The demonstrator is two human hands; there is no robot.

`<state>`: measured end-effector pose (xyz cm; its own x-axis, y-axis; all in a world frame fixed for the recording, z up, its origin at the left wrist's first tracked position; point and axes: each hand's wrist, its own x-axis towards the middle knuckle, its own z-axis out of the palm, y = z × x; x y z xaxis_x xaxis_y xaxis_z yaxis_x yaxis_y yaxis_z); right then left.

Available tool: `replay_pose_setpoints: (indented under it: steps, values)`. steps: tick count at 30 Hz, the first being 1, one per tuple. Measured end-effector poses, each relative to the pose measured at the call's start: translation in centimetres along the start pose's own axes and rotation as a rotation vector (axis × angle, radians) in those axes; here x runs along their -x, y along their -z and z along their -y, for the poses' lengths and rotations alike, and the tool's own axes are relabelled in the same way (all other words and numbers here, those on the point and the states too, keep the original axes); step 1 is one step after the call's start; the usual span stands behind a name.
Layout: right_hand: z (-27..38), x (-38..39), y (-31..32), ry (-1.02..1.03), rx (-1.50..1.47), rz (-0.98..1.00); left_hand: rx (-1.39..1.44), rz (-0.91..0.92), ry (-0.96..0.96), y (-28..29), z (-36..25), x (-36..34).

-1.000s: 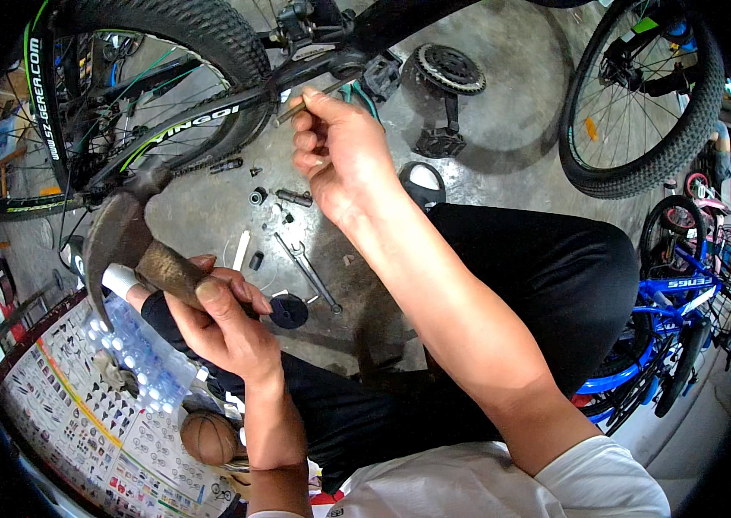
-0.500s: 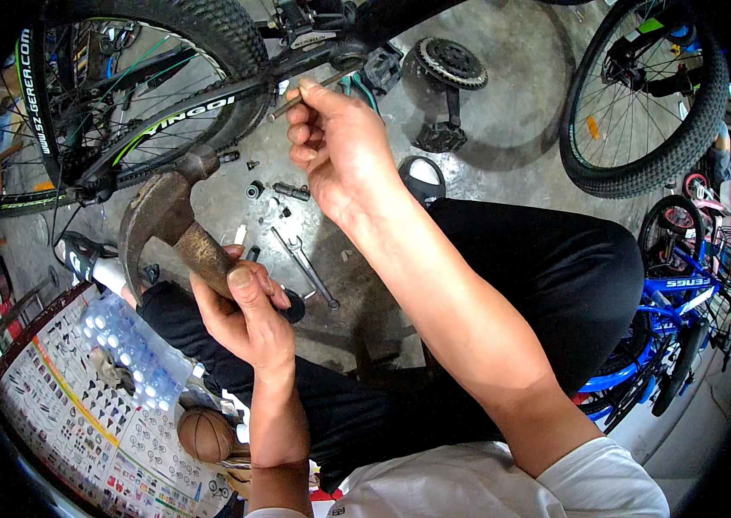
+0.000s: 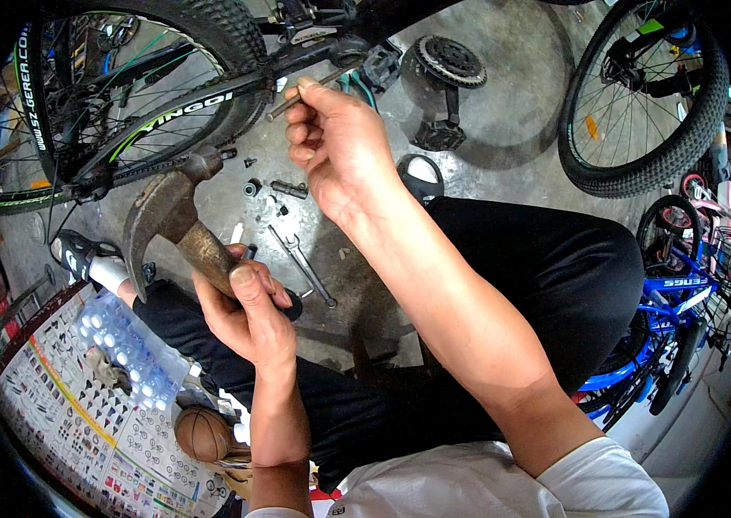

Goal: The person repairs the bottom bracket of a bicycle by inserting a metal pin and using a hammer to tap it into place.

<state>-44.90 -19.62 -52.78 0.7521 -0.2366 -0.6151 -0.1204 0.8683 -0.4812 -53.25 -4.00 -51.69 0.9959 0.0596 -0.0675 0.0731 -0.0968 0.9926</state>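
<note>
My left hand (image 3: 253,315) is closed round the handle of a worn, rusty claw hammer (image 3: 165,211), its head tilted up and to the left. Farther forward, my right hand (image 3: 335,129) pinches a thin metal rod (image 3: 298,97) between thumb and fingers. The rod points up and right to the bottom bracket (image 3: 348,53) of a black bicycle frame; whether its far tip touches there I cannot tell. Left of that, the bike's rear wheel (image 3: 240,52) and chainstay (image 3: 180,114) are in view.
A chainring with crank (image 3: 447,65) and pedal (image 3: 437,134) lies on the concrete floor. Wrenches (image 3: 303,266) and several small parts (image 3: 283,188) lie between my feet. Bottles in plastic (image 3: 128,350) and a basketball (image 3: 202,433) are at lower left; a blue bicycle (image 3: 672,285) stands at right.
The hammer head has shifted very slightly to the right. Both hands keep their hold, and the right hand with the rod has hardly moved.
</note>
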Motion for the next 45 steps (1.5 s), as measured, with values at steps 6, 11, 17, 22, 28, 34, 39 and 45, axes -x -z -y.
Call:
replay_pose_setpoints:
  steps: [6, 11, 17, 22, 28, 34, 39, 45]
  values:
    - [-0.1, -0.1, 0.1, 0.010, -0.006, -0.004, -0.003, 0.006, 0.003, -0.1, 0.4, 0.2]
    - [-0.5, -0.2, -0.1, 0.002, -0.019, 0.015, 0.000, 0.008, -0.002, -0.1, 0.5, 0.2]
    - [0.1, -0.7, 0.1, 0.028, -0.014, 0.005, -0.001, 0.017, -0.005, -0.3, 0.3, 0.1]
    - [0.5, -0.8, -0.2, -0.009, -0.040, -0.037, 0.042, -0.014, 0.009, -0.7, 0.4, 0.2]
    - [0.5, -0.8, 0.1, -0.005, -0.061, 0.004, 0.020, 0.153, -0.035, -3.3, 2.4, -1.1]
    - [0.7, -1.0, 0.1, -0.009, -0.069, -0.010, 0.005, -0.019, -0.119, -1.6, -1.3, -1.5]
    - [1.0, -0.3, -0.6, -0.010, -0.088, -0.024, 0.567, -0.144, -0.386, -0.2, -2.2, -1.6]
    - [0.8, -0.8, 0.0, -0.032, -0.083, -0.026, 0.001, 0.004, -0.069, -2.9, 1.4, -2.0]
